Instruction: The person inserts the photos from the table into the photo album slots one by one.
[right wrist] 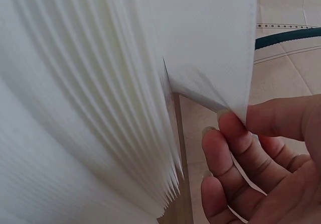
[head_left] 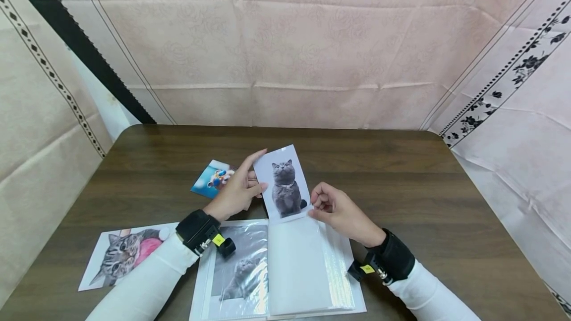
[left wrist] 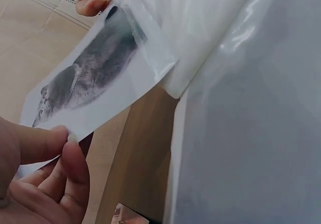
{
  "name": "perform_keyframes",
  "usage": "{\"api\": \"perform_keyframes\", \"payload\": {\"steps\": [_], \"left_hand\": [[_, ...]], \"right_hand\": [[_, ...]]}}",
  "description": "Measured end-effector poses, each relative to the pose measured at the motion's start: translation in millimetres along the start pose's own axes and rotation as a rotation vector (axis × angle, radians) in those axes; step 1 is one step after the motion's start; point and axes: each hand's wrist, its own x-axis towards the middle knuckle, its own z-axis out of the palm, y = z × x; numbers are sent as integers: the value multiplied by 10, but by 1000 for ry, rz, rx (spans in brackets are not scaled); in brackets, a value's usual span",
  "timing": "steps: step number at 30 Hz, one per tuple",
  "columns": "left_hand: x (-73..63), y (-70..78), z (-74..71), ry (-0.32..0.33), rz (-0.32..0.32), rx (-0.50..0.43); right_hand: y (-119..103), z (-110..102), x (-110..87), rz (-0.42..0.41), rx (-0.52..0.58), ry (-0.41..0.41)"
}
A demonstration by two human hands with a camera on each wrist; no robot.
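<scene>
My left hand (head_left: pixel 238 186) pinches the left edge of a photo of a grey cat (head_left: pixel 286 187) between thumb and fingers. The photo is tilted above the top of an open photo album (head_left: pixel 292 266). In the left wrist view, clear film covers the photo's lower end, at the mouth of a plastic sleeve (left wrist: pixel 198 38). My right hand (head_left: pixel 340 212) pinches the top outer corner of that sleeve; in the right wrist view, its thumb and index finger grip a white page corner (right wrist: pixel 235 101). Another grey cat picture (head_left: pixel 241 276) shows under glossy film on the album's left page.
A tabby cat photo (head_left: pixel 120 256) lies left of the album, partly under the left forearm. A bluish photo with a colourful figure (head_left: pixel 216 180) lies behind the left hand, partly covered by it. Both rest on a brown wooden table (head_left: pixel 424 187); patterned cloth (head_left: pixel 312 53) hangs beyond its far edge.
</scene>
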Motion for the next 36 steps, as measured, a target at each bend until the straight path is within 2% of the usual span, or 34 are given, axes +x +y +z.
{"api": "perform_keyframes", "payload": {"steps": [9, 15, 21, 31, 36], "left_hand": [[12, -47, -2, -20, 6, 11], [17, -81, 17, -28, 37, 75], [19, -91, 27, -24, 40, 104], [9, -96, 28, -67, 59, 110], [-6, -92, 33, -75, 43, 108]], "right_hand": [[8, 9, -11, -2, 14, -10], [-1, 16, -12, -13, 25, -10], [-3, 27, -5, -13, 33, -14], [5, 38, -2, -15, 52, -17], [18, 50, 2, -14, 59, -19]]}}
